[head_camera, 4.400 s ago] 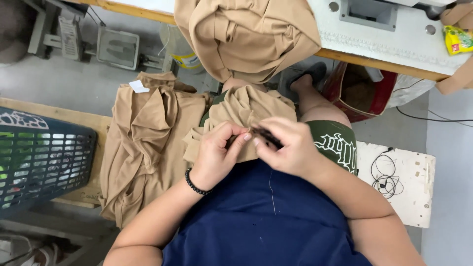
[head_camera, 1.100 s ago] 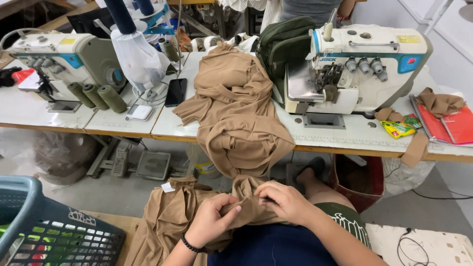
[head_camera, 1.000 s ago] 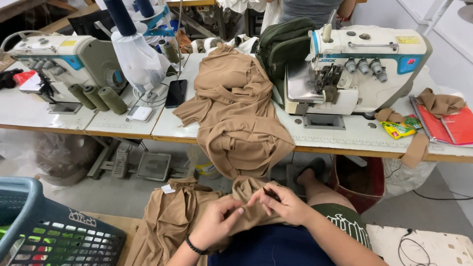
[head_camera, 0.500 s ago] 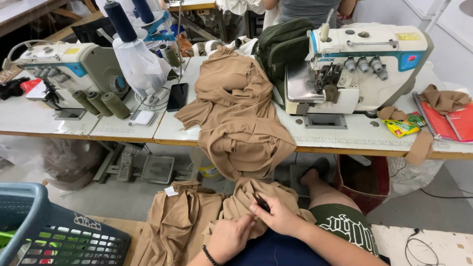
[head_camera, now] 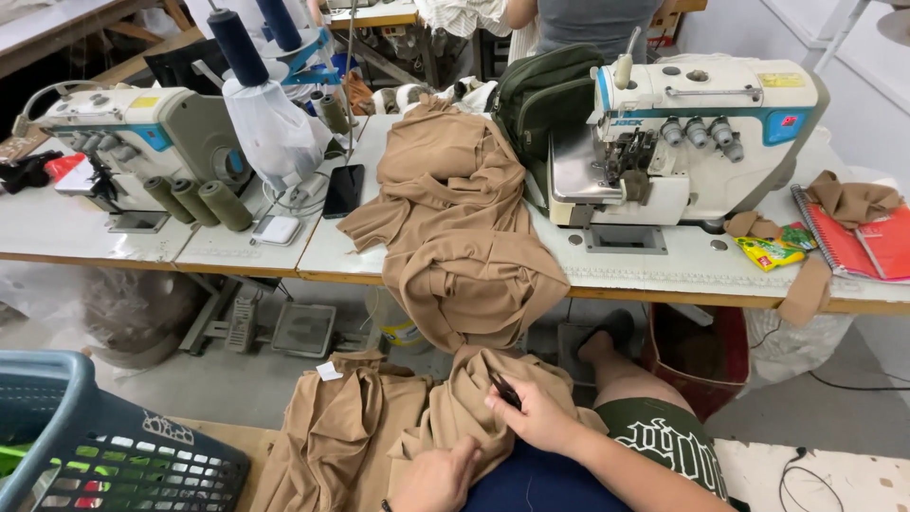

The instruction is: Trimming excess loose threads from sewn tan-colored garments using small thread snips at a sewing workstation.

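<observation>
Seated below the white overlock machine (head_camera: 682,142) on the sewing table (head_camera: 654,270), a person works a tan garment (head_camera: 474,408) spread over the lap, the right hand (head_camera: 540,417) pinching small dark snips (head_camera: 504,390) against the cloth. Just left of it, the left hand (head_camera: 436,479) lies flat on the same garment, fingers loosely curled and gripping nothing that can be made out. More tan garments (head_camera: 455,228) spill over the table edge left of the machine, and a blue plastic basket (head_camera: 95,455) sits far to the left.
</observation>
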